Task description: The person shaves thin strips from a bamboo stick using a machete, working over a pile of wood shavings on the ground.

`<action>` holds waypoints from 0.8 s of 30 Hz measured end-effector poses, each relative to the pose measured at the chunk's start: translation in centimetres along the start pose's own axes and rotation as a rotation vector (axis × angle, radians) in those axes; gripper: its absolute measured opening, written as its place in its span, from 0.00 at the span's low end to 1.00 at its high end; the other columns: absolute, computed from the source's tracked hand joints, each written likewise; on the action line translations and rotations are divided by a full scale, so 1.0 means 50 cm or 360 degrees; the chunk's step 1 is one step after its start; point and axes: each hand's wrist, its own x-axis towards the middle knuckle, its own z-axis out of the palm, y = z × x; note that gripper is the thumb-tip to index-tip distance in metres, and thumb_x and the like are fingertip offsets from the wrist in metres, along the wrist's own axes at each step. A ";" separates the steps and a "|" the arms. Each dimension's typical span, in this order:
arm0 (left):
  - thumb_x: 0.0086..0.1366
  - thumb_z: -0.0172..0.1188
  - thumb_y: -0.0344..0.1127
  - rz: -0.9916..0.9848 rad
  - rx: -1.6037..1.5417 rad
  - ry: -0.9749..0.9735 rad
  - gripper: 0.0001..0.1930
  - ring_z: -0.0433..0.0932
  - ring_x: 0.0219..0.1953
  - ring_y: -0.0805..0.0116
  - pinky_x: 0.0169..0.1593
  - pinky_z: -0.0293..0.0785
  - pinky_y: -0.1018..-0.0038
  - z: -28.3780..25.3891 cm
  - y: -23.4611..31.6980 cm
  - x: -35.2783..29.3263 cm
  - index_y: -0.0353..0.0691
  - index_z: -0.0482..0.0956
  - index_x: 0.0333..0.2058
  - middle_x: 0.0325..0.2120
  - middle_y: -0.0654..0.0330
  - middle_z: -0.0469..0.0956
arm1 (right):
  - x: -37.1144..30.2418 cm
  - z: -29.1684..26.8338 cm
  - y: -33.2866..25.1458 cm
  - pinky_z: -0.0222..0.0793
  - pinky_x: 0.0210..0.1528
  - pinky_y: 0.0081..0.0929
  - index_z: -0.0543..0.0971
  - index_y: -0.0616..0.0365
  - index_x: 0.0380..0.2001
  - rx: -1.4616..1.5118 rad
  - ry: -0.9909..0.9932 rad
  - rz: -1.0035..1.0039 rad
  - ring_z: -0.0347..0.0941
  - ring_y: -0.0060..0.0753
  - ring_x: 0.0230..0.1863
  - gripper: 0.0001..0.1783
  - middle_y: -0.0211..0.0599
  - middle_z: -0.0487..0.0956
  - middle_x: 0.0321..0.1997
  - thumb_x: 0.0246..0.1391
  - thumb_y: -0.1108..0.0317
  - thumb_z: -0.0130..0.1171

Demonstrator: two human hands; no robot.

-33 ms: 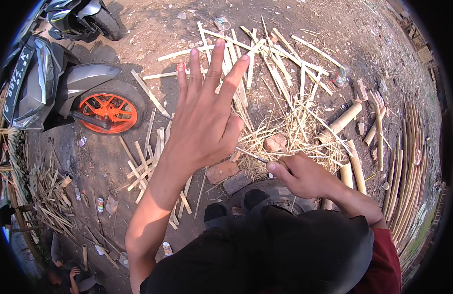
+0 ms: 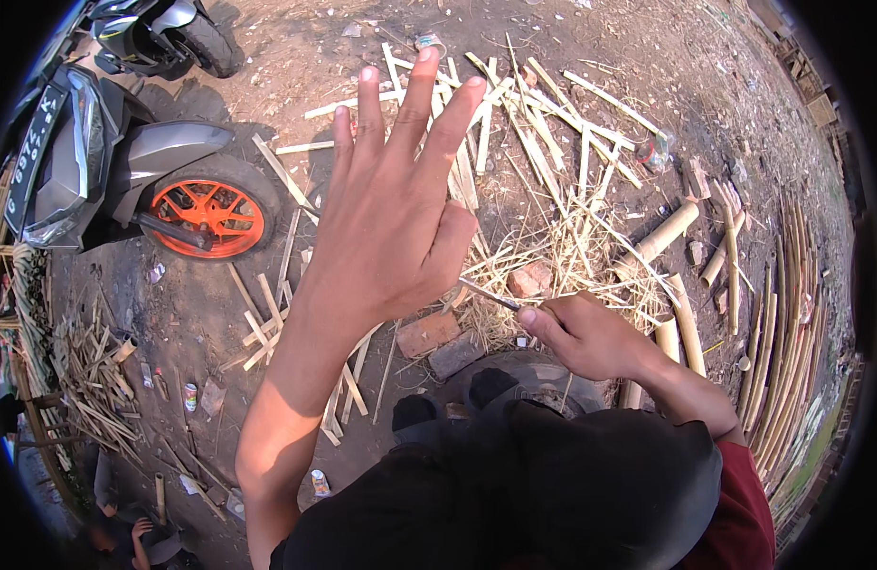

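My left hand (image 2: pixel 391 218) is raised in the middle of the view, back of the hand up, its fingers stretched out and spread. Lower right of it, my right hand (image 2: pixel 590 332) is closed round the end of a thin, dark, knife-like tool (image 2: pixel 490 294). That tool slants up and left toward the heel of my left hand, where the rest of it is hidden. Beyond both hands lie pale split bamboo strips (image 2: pixel 538 147) and a tangle of bamboo shavings (image 2: pixel 590 242) on the ground.
Bricks (image 2: pixel 429 335) lie just ahead of my feet. Bamboo pieces (image 2: pixel 659 237) and long poles (image 2: pixel 790 332) are on the right. A motorbike with an orange wheel (image 2: pixel 207 218) stands at left, above a bamboo scrap pile (image 2: pixel 101 389). Another person (image 2: pixel 139 541) sits at lower left.
My left hand has shifted slightly, its fingertips a little farther up. My right hand has stayed nearly in place with the tool. A thin rod end left of my left wrist is now hidden.
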 end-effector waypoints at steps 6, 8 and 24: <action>0.57 0.51 0.30 -0.0074 -0.0162 -0.0148 0.37 0.49 0.73 0.29 0.73 0.46 0.40 0.113 -0.027 -0.046 0.45 0.62 0.69 0.73 0.44 0.55 | 0.008 0.018 -0.002 0.68 0.36 0.52 0.74 0.70 0.19 -0.0042 -0.0059 -0.0014 0.73 0.62 0.25 0.40 0.59 0.72 0.18 0.72 0.42 0.43; 0.60 0.51 0.32 -0.0153 -0.0297 -0.0080 0.34 0.52 0.72 0.31 0.73 0.48 0.42 0.114 -0.059 -0.061 0.45 0.64 0.68 0.72 0.45 0.57 | 0.018 0.033 -0.010 0.69 0.37 0.52 0.76 0.70 0.20 -0.0070 -0.0016 0.0009 0.74 0.63 0.26 0.40 0.60 0.73 0.18 0.72 0.41 0.43; 0.60 0.69 0.23 -0.0480 -0.0647 0.0339 0.08 0.85 0.31 0.58 0.35 0.79 0.70 0.153 0.041 -0.230 0.32 0.82 0.38 0.30 0.51 0.84 | 0.060 0.110 0.026 0.70 0.35 0.56 0.77 0.70 0.27 0.0128 0.0378 0.0002 0.77 0.67 0.25 0.32 0.62 0.75 0.18 0.69 0.47 0.51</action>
